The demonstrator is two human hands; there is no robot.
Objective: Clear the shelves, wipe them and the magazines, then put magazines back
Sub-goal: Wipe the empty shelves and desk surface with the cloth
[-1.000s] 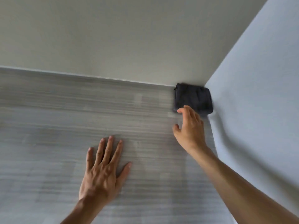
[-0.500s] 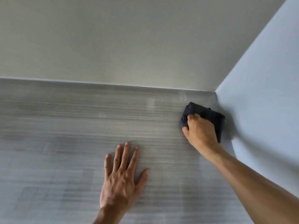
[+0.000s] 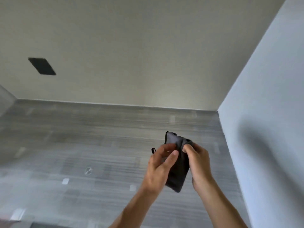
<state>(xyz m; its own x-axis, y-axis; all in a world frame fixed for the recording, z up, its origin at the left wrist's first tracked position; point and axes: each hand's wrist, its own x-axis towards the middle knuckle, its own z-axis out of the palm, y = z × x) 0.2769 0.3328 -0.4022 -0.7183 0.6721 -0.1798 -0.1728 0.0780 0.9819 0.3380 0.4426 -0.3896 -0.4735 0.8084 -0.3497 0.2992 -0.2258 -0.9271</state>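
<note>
Both hands, left hand [image 3: 160,163] and right hand [image 3: 198,162], pinch the dark cloth [image 3: 178,171] above the shelf [image 3: 82,145], fingers curled on its soft, limp, light top fold.

grey wood-grain shelf [image 3: 82,145], pale walls at back and right; nothing resting on it.

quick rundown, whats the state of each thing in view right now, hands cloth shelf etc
dark cloth: folded, held up off the shelf between both hands
left hand: fingers and thumb curled round the cloth's left edge
right hand: pinches the cloth's top right corner
grey shelf surface: bare, no magazines on the part in view
dark rectangle on the back wall: too unclear to tell what it is
</note>
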